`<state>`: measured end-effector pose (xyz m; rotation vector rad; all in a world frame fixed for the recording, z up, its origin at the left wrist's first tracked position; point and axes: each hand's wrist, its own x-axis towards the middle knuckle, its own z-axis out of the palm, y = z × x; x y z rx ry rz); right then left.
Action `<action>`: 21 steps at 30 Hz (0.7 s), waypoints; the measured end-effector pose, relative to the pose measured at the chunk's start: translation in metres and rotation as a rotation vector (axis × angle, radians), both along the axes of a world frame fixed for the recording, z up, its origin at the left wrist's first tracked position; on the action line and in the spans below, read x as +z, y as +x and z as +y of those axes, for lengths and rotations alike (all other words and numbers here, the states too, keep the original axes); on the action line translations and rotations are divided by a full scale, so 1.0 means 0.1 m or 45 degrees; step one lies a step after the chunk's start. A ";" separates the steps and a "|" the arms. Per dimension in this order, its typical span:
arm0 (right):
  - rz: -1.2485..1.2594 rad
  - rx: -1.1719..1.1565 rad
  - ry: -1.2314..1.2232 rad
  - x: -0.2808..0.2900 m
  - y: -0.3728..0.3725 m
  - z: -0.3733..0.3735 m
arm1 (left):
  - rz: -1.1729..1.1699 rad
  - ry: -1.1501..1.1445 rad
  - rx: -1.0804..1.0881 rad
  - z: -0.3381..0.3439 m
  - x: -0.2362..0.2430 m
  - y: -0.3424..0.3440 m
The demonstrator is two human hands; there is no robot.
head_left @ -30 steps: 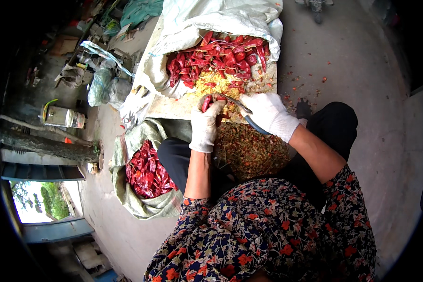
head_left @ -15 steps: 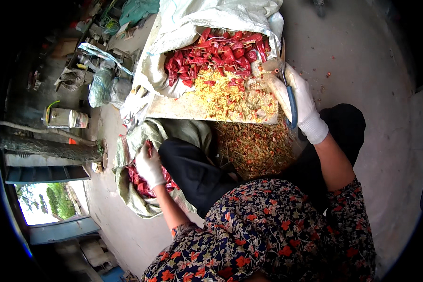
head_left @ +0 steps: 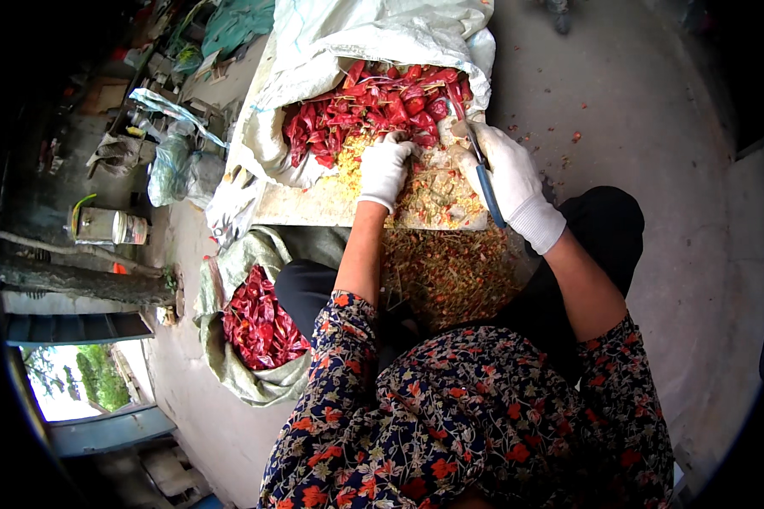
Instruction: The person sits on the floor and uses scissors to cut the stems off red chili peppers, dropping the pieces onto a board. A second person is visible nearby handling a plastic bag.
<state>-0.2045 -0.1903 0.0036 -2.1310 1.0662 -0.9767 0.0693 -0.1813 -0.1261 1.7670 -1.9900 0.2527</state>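
Seeds litter the board near red peppers; leftward clutter seems partly bagged.

Shows a tree trunk at left, a white bucket near it, a translucent plastic bag farther up, a green sheet toward the top.

Seemingly a cluttered yard or shed: bare floor at three o'clock, bags at ten, bucket at nine, greenery outside at eight.

Wide fisheye view, downward from head height
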 end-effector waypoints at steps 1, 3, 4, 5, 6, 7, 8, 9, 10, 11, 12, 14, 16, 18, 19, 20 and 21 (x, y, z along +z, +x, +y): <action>0.104 -0.009 -0.024 0.00 -0.03 0.00 | 0.159 0.153 0.116 0.06 0.04 0.00; 0.389 0.013 -0.129 0.04 0.05 0.05 | 0.901 -0.022 0.185 0.28 -0.04 0.19; 0.501 0.048 -0.166 0.04 0.07 0.07 | 1.396 -0.099 0.205 0.36 -0.05 0.20; 0.618 0.078 -0.203 0.04 0.08 0.08 | 1.692 -0.114 0.191 0.41 0.05 0.15; 0.741 0.099 -0.237 0.00 0.08 0.07 | 1.866 -0.115 0.269 0.45 0.20 0.00; 0.820 0.116 -0.234 -0.04 0.08 0.08 | 1.991 0.002 0.245 0.54 0.35 -0.10; 0.830 0.138 -0.275 -0.10 0.11 0.10 | 2.107 0.112 0.229 0.66 0.49 -0.17; 0.850 0.154 -0.316 -0.15 0.12 0.12 | 2.078 0.135 0.334 0.73 0.56 -0.24; 0.870 0.168 -0.356 -0.18 0.13 0.13 | 2.125 0.109 0.296 0.77 0.60 -0.32; 0.952 0.209 -0.273 -0.13 0.19 0.15 | 2.165 0.077 0.270 0.85 0.63 -0.37; 0.953 0.220 -0.269 -0.11 0.21 0.16 | 2.211 0.051 0.237 0.91 0.68 -0.44; 0.953 0.240 -0.261 -0.09 0.23 0.18 | 2.149 0.097 0.240 1.00 0.78 -0.54; 0.938 0.240 -0.308 -0.14 0.26 0.19 | 2.034 0.153 0.242 1.03 0.83 -0.60; 0.933 0.246 -0.329 -0.13 0.28 0.19 | 1.963 0.212 0.266 1.04 0.89 -0.64; 0.937 0.252 -0.327 -0.10 0.29 0.17 | 1.954 0.235 0.270 1.04 0.92 -0.66; 0.938 0.260 -0.324 -0.08 0.30 0.17 | 1.943 0.256 0.276 1.04 0.94 -0.67; 0.943 0.288 -0.333 -0.07 0.30 0.17 | 1.993 0.215 0.245 1.06 0.93 -0.67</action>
